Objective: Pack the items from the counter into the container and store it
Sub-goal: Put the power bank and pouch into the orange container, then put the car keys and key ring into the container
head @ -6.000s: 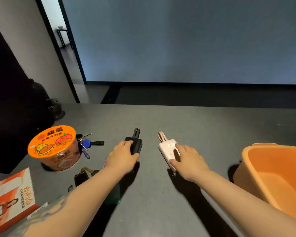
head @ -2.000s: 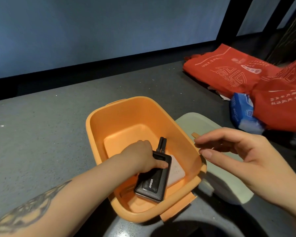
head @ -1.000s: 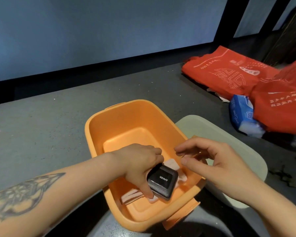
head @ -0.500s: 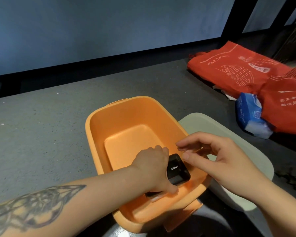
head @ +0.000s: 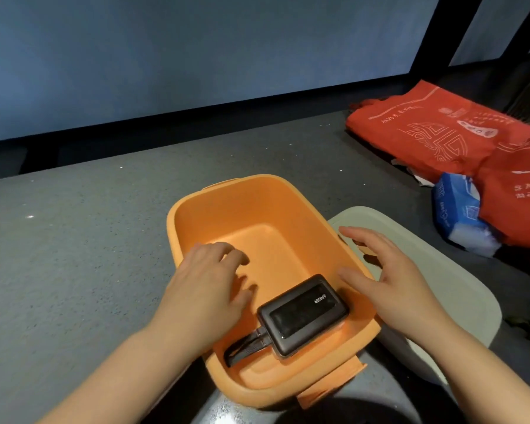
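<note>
Inside the orange container [head: 257,209] I've just released the black power bank [head: 303,313]; left hand [head: 205,289] and right hand [head: 392,280] now spread empty, so remaining items come next.

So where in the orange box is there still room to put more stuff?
The far half of the orange box floor is bare, between the back wall and the black power bank. The near right corner is crowded by the power bank and its strap. The left hand hovers over the left side, the right hand over the right rim.
</note>
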